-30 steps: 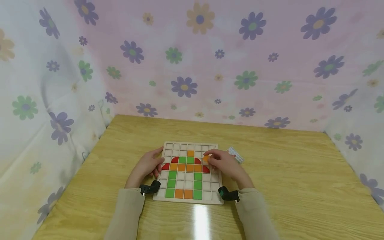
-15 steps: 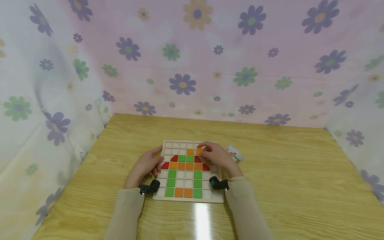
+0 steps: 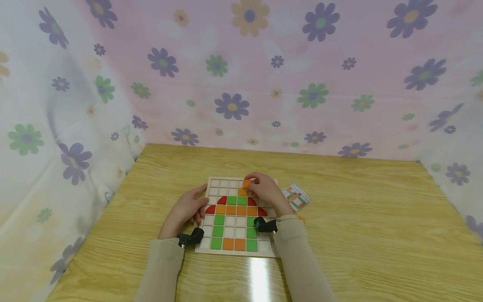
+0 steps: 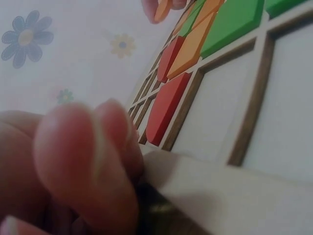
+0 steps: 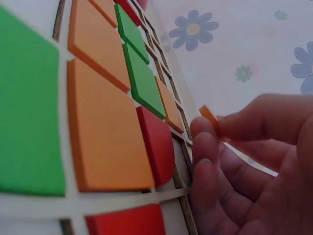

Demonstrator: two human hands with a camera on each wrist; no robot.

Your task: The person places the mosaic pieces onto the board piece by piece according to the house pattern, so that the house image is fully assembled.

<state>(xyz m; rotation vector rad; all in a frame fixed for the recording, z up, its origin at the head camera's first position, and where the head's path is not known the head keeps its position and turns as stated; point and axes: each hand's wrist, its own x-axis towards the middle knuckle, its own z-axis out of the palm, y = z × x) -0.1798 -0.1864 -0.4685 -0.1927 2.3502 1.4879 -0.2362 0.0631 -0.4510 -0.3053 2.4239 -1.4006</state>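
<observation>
A square wooden grid board (image 3: 241, 254) lies on the table, with green, orange and red tiles set in many of its cells. My left hand (image 3: 187, 205) holds the board's left edge, thumb at the rim; the left wrist view shows the thumb (image 4: 88, 161) blurred and close. Above the upper cells, my right hand (image 3: 265, 189) pinches a small orange tile (image 3: 247, 183) between thumb and fingertips. In the right wrist view this tile (image 5: 210, 120) is tilted and apart from the board. Just below it in the head view sits an orange square (image 3: 242, 192) in its cell.
A printed pattern card (image 3: 296, 197) lies right of the board. Something orange (image 3: 301, 219) shows partly from behind the right forearm. Wood-grain table (image 3: 377, 230) surrounds the board, and flowered cloth (image 3: 264, 84) hangs at the back and sides.
My right hand has moved left and farther up the board with the orange tile, uncovering the card. My left hand stays at the board's left edge.
</observation>
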